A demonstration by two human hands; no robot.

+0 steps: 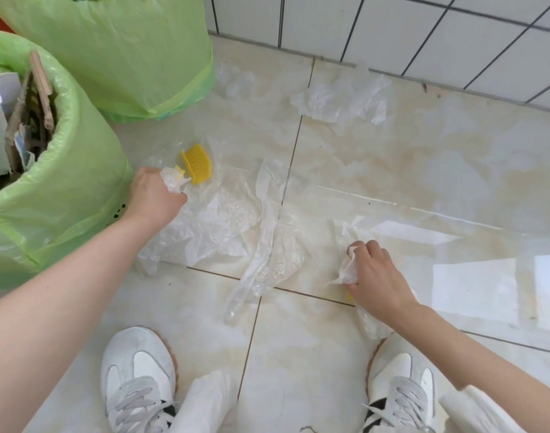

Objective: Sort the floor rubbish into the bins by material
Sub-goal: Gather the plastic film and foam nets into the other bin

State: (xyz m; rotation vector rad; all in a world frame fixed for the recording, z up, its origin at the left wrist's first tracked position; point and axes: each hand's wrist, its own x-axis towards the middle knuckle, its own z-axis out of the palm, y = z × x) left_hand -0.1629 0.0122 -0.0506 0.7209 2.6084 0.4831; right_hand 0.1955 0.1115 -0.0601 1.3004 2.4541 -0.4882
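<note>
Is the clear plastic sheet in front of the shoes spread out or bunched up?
Mostly spread out. The clear plastic sheet lies flat but wrinkled across the floor tiles, with one twisted strip trailing toward the shoes.

A person's left hand (pixel 156 198) grips crumpled tissue (pixel 173 180) beside a yellow plastic piece (pixel 198 164), near the green-lined bin (pixel 64 170); farther from the bin, the right hand (pixel 376 276) clutches a white wad (pixel 348 270) above clear plastic film (pixel 223 223).

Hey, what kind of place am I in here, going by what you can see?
Probably an indoor waste-sorting corner, maybe a utility room. A glossy tiled floor meets a white tiled wall, and two bins lined with green bags stand beside scattered clear plastic film.
</note>
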